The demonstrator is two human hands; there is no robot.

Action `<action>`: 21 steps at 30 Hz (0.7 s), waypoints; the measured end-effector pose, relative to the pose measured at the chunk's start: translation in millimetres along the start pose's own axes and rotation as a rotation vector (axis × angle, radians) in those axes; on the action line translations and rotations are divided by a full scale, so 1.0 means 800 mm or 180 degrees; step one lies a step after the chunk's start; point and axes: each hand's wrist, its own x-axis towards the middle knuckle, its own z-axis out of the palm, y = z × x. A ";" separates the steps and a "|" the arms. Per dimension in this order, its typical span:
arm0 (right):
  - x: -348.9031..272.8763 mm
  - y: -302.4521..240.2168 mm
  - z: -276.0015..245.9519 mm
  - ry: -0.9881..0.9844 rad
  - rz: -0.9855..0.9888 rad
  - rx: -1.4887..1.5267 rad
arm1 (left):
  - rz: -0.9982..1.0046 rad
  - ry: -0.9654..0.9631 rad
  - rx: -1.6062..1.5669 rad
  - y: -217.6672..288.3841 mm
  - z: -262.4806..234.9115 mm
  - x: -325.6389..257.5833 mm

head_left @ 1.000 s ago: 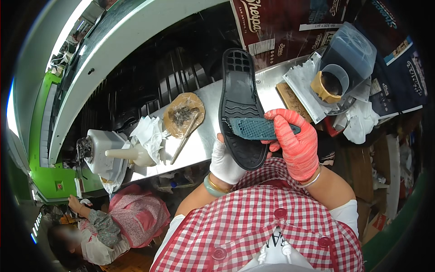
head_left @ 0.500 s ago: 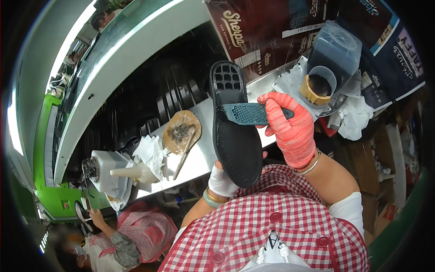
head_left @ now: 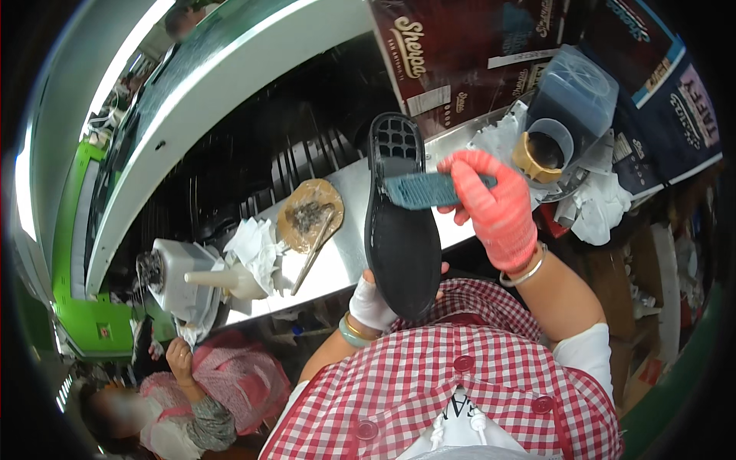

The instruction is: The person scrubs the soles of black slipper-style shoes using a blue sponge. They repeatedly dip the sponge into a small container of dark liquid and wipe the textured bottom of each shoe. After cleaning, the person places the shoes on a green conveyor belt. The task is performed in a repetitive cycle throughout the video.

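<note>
Elongated black shoe sole (head_left: 405,253), near end clamped in white-gloved left grip (head_left: 372,308), left of coral-gloved right grip (head_left: 502,211) pinching flat teal tool (head_left: 420,192).

Maroon carton (head_left: 437,46), top, right of centre: large cream script lettering down left side, smaller script and print elsewhere on same face. White rectangular label (head_left: 428,100) on it: fine dark print, too small to read. White strip label (head_left: 524,58), same carton: dark characters, blurred. Navy carton (head_left: 665,138), far right: pale block capitals and script, turned sideways. White top (head_left: 464,423), under checked apron (head_left: 429,376): dark capitals on chest, partly covered.
</note>
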 end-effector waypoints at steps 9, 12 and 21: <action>-0.041 0.025 0.003 -0.0463 0.0556 0.0162 | 0.0308 0.0551 0.0220 0.003 0.002 0.003; -0.048 0.020 0.006 -0.0511 0.0638 -0.0005 | 0.0521 0.0753 0.0356 0.003 0.002 0.009; -0.062 0.026 0.008 -0.0929 0.0369 -0.0487 | 0.0438 0.0588 -0.0422 0.008 -0.019 0.006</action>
